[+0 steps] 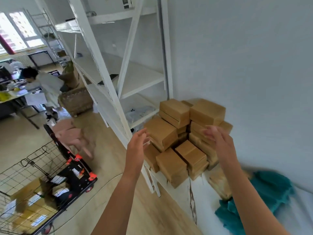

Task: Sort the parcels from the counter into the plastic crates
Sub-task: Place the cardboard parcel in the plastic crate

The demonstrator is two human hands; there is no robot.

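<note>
A tall white shelving rack point(108, 78) stands against the wall and fills the middle of the view. Right of it, in the corner, is the white counter point(206, 200). At the lower left stands a wire-mesh cart point(76, 178) on a black base with orange parts, and brown boxes lie inside it. The cardboard parcels point(162, 131) are piled on the far end of the counter, several layers high, against the wall. A teal cloth point(264, 192) lies on the counter, nearer to the camera. The left hand point(138, 143) and the right hand point(218, 138) are raised in front of the pile, one at each side. Both have loosely spread fingers and hold nothing; whether they touch the parcels I cannot tell.
</note>
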